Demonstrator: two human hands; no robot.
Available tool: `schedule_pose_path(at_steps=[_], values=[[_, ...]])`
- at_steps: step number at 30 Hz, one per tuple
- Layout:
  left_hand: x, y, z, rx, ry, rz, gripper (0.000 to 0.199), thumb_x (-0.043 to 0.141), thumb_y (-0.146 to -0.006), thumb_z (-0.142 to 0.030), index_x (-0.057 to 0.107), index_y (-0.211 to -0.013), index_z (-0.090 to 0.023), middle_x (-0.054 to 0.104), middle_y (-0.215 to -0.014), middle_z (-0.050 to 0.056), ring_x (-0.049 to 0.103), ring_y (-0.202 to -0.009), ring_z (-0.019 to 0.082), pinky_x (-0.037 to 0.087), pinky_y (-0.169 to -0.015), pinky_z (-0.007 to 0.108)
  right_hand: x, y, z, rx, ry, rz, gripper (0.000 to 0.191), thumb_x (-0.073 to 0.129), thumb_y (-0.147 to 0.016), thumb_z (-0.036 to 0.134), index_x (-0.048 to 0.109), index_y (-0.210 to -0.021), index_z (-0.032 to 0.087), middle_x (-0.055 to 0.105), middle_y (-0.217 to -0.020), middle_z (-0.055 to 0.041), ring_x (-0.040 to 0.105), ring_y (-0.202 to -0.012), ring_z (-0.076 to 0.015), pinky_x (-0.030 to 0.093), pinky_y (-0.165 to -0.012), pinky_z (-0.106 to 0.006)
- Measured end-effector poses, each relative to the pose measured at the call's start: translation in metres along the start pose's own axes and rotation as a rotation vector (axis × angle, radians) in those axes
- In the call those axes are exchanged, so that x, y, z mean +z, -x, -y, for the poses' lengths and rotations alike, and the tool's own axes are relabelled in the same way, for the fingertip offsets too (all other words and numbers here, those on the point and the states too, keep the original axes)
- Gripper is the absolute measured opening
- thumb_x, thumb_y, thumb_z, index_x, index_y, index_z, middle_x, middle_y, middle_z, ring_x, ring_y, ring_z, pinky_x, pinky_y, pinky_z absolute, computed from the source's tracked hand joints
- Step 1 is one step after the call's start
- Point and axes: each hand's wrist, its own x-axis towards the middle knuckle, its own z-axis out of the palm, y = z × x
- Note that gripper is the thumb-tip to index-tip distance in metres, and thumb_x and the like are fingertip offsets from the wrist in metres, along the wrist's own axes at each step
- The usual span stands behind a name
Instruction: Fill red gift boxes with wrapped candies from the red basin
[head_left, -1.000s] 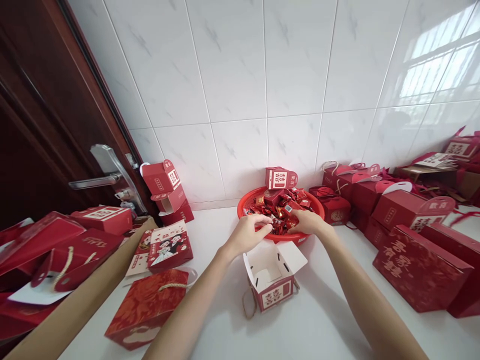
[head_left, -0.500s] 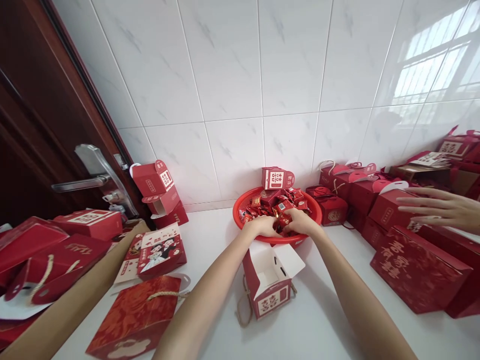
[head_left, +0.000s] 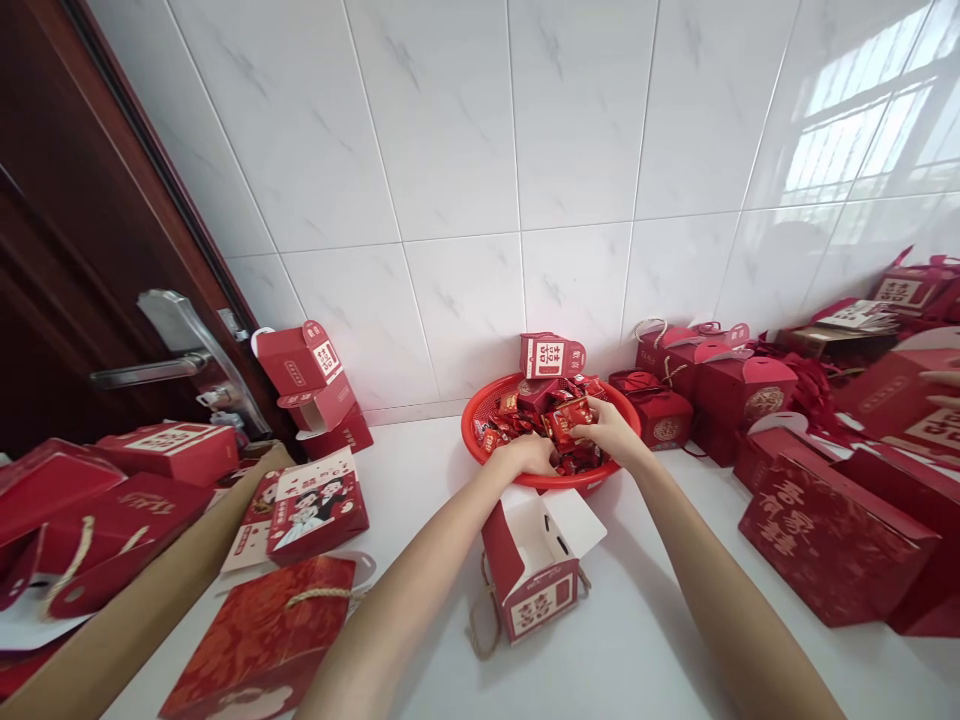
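A red plastic basket (head_left: 474,435) of wrapped candies stands near the wall. My right hand (head_left: 609,432) pinches a shiny red candy packet (head_left: 568,420) over the basket's right half. My left hand (head_left: 531,455) reaches over the near rim with its fingers curled down among the candies. Its fingertips are hidden, and I cannot see what they hold. Just in front of the basket, below my hands, a red gift box (head_left: 541,600) with a white inside stands with its top open. A rope handle (head_left: 486,630) hangs at its side.
Several red gift boxes (head_left: 832,530) crowd the right side, where another person's fingers (head_left: 945,385) touch a box. A small red box (head_left: 552,356) sits behind the basket. At left are a cardboard carton (head_left: 172,570) of boxes, a rope-handled box (head_left: 262,630) and a door handle (head_left: 150,370).
My right hand has drawn a red packet up from the candies. My left hand stays among them. At right, the other person's hand has moved to the edge, and a red box there has shifted.
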Motion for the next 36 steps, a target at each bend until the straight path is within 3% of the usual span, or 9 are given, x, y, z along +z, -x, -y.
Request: schedule_pose_path(at_steps=[5,14,22,27,36], values=[[0.003,-0.002,0.005,0.083,0.080,0.007,0.018,0.063,-0.067,-0.024,0.074,-0.079,-0.018,0.075,-0.083,0.009,0.067,-0.079,0.029,0.049,-0.067,0.033,-0.002,-0.001,-0.002,-0.017,-0.100,-0.015,0.040,0.074,-0.054,0.018,0.063,-0.092,0.019,0.076,-0.082,-0.0013,0.072,-0.078,-0.0225,0.057,-0.076,-0.036],[0.004,-0.009,0.007,0.227,0.226,0.088,0.048,0.058,-0.064,-0.007,0.078,-0.103,-0.026,0.075,-0.118,0.002,0.068,-0.103,0.024,0.052,-0.083,0.028,-0.002,0.001,0.002,-0.026,-0.122,-0.035,0.038,0.077,-0.051,0.021,0.064,-0.086,0.019,0.073,-0.076,0.0001,0.070,-0.075,-0.0230,0.056,-0.074,-0.036],[0.003,-0.009,0.012,0.221,0.293,0.099,0.039,0.060,-0.069,-0.014,0.076,-0.103,-0.023,0.074,-0.116,0.004,0.068,-0.101,0.025,0.052,-0.085,0.030,-0.001,0.005,0.010,-0.041,-0.203,-0.064,0.037,0.081,-0.049,0.022,0.066,-0.083,0.019,0.074,-0.080,-0.0016,0.069,-0.077,-0.0225,0.056,-0.075,-0.036],[0.002,0.000,0.015,0.272,0.665,-0.043,0.022,0.074,-0.068,-0.025,0.073,-0.089,-0.018,0.074,-0.096,0.003,0.066,-0.096,0.023,0.049,-0.090,0.031,-0.003,0.005,0.009,-0.046,-0.206,-0.086,0.037,0.083,-0.053,0.030,0.066,-0.085,0.019,0.073,-0.080,-0.0030,0.070,-0.077,-0.0231,0.057,-0.075,-0.038],[0.005,0.015,0.024,0.171,1.456,-0.433,0.039,0.087,-0.061,-0.028,0.066,-0.091,-0.016,0.070,-0.080,0.000,0.065,-0.074,0.014,0.051,-0.076,0.028,-0.004,0.008,0.012,0.003,-0.111,0.055,0.045,0.083,-0.065,0.049,0.067,-0.096,0.020,0.073,-0.091,-0.0046,0.071,-0.081,-0.0223,0.059,-0.073,-0.036]])
